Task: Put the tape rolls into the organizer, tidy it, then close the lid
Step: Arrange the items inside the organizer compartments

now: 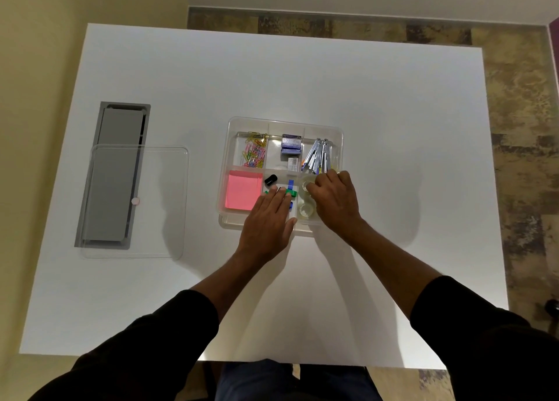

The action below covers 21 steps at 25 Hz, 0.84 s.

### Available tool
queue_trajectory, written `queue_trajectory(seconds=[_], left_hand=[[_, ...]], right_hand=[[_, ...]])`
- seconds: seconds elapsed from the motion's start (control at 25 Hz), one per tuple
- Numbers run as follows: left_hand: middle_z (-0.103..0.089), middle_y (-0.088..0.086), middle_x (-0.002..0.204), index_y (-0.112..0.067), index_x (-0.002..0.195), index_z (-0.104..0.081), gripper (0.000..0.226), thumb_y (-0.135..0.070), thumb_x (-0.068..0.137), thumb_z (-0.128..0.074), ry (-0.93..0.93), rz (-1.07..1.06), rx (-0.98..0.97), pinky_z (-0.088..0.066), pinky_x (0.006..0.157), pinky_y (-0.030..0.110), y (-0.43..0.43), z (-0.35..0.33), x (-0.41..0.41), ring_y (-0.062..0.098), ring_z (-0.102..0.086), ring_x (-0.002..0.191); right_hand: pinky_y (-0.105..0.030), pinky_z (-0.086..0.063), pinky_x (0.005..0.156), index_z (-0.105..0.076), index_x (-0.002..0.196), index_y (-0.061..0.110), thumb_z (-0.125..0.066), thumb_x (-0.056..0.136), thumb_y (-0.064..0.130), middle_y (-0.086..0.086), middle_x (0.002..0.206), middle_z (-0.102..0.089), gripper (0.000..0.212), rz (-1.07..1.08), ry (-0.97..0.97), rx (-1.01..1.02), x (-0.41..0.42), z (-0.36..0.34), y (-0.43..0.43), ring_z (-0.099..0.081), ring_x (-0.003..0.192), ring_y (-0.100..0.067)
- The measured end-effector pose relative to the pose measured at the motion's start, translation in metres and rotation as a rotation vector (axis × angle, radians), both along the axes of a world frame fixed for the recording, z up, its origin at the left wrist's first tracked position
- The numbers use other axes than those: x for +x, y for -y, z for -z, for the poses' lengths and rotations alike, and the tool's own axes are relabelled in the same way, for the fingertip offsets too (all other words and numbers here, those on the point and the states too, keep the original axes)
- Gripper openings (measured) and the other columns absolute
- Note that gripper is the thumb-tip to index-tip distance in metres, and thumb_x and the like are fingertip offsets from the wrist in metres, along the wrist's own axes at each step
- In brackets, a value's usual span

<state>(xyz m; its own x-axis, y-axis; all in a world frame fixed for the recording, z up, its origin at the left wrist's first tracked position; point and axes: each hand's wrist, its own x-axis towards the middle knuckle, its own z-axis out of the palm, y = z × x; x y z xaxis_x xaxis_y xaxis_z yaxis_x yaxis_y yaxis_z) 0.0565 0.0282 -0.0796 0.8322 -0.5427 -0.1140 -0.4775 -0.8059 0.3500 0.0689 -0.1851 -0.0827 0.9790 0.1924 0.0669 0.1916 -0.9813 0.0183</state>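
Tape rolls sit in the organizer, right hand curled on one, left hand flat among small items (lid still off).

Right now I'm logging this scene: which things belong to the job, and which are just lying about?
Job: clear tape rolls, organizer, its lid, left hand, right hand.
Lying about: grey cable hatch in the white table.

tabletop white. organizer and lid clear. sticky notes pink. paper clips mixed colours. tape rolls clear. cap black. cable tray grey. sleeves black. floor mottled brown.
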Motion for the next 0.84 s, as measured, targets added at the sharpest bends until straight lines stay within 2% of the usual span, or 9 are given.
queue_trajectory(seconds=[0.08,0.2,0.32,0.48,0.64,0.76,0.84], left_hand=[[-0.057,0.022,0.157,-0.001,0.150,-0.056,0.063,-0.039,0.101,-0.070,0.004,0.000,-0.005,-0.036,0.126,0.053,0.001,-0.001,0.000,0.038,-0.049,0.151],[-0.058,0.022,0.156,-0.001,0.150,-0.057,0.064,-0.039,0.100,-0.071,0.008,-0.007,-0.009,-0.038,0.126,0.054,0.002,-0.001,0.000,0.038,-0.051,0.150],[-0.060,0.022,0.154,-0.001,0.148,-0.058,0.063,-0.039,0.100,-0.073,0.016,-0.008,-0.006,-0.037,0.125,0.053,0.002,-0.002,0.000,0.038,-0.052,0.149],[-0.062,0.021,0.152,-0.001,0.147,-0.059,0.063,-0.039,0.098,-0.075,0.031,-0.015,-0.005,-0.035,0.124,0.050,0.003,-0.002,-0.001,0.038,-0.054,0.147],[-0.062,0.020,0.153,-0.003,0.148,-0.059,0.061,-0.038,0.099,-0.074,0.036,-0.043,-0.028,-0.032,0.125,0.049,0.003,-0.004,-0.002,0.038,-0.053,0.148],[-0.061,0.017,0.154,-0.007,0.150,-0.057,0.054,-0.033,0.104,-0.065,0.038,-0.101,-0.101,-0.032,0.128,0.051,-0.001,-0.011,-0.003,0.036,-0.051,0.150],[-0.060,0.014,0.156,-0.009,0.152,-0.055,0.051,-0.031,0.106,-0.061,0.045,-0.146,-0.148,-0.033,0.130,0.050,-0.007,-0.018,-0.007,0.033,-0.048,0.152]], right_hand=[[-0.041,-0.044,0.080,-0.074,0.105,0.009,-0.059,0.096,0.012,-0.013,0.094,-0.074,0.018,0.059,0.005,0.026,-0.002,-0.002,-0.001,-0.064,0.089,-0.031],[-0.040,-0.041,0.077,-0.073,0.095,0.010,-0.074,0.091,0.012,-0.011,0.086,-0.075,0.004,0.158,-0.012,0.027,-0.006,-0.005,-0.001,-0.062,0.082,-0.029],[-0.040,-0.040,0.075,-0.071,0.085,0.009,-0.075,0.089,0.009,-0.011,0.074,-0.073,0.005,0.188,-0.025,0.044,-0.009,-0.002,-0.002,-0.058,0.076,-0.029],[-0.039,-0.041,0.074,-0.071,0.085,0.009,-0.077,0.088,0.011,-0.012,0.075,-0.074,0.007,0.194,-0.028,0.077,-0.008,0.002,-0.006,-0.059,0.076,-0.030],[-0.039,-0.042,0.075,-0.073,0.097,0.009,-0.080,0.087,0.012,-0.011,0.082,-0.077,0.012,0.195,-0.017,0.101,-0.010,0.002,-0.005,-0.062,0.080,-0.031],[-0.039,-0.043,0.077,-0.075,0.116,0.011,-0.081,0.086,0.007,-0.010,0.098,-0.080,0.030,0.211,0.009,0.163,-0.015,-0.003,0.001,-0.066,0.089,-0.031],[-0.038,-0.039,0.076,-0.076,0.117,0.013,-0.078,0.084,-0.001,-0.007,0.101,-0.081,0.036,0.228,0.051,0.202,-0.020,-0.011,0.006,-0.067,0.090,-0.030]])
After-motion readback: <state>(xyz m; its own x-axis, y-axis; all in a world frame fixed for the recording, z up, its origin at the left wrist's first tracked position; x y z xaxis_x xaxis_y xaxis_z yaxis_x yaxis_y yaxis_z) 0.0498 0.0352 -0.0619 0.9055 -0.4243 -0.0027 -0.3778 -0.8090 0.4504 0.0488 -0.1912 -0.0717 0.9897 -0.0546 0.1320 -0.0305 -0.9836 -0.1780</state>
